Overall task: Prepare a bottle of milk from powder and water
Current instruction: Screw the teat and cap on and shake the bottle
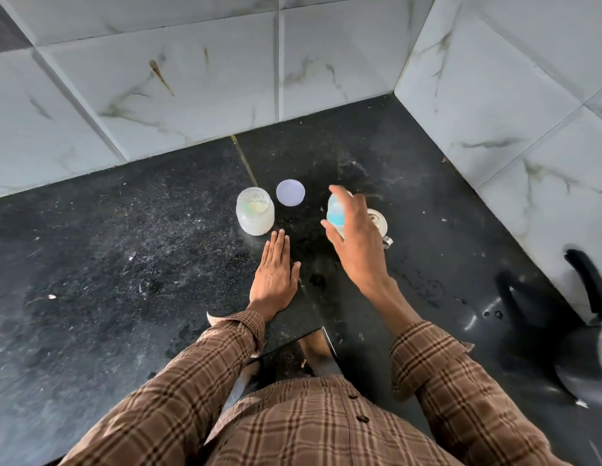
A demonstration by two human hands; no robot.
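Nearest the camera is a brown checked shirt (309,428), with two sleeves reaching forward over a black speckled counter (124,264). There are two hands in view. The left hand (274,275) lies flat on the counter, palm down, fingers straight and close together, holding nothing; its fingertips end just short of a jar. The right hand (355,235) is raised above the counter and wraps its fingers and thumb around one bottle (336,213) — clear, with a light blue band showing between the fingers — which looks blurred and is tilted, its upper end toward the wall. How much is in the bottle cannot be told. One jar (255,210) stands upright and uncapped on the counter to the left of the bottle, with pale yellowish powder in its bottom. One round pale lid (290,192) lies flat just beside the jar, behind and to its right, close to it but apart. Behind the right hand, partly hidden by it, sits one small metal cup (380,225) with a handle sticking out toward the camera; what it holds cannot be seen. Marbled white tiles (192,79) cover the two walls that meet at the counter's far right corner. At the right edge there is a dark rounded shape (545,327) — too blurred to name.
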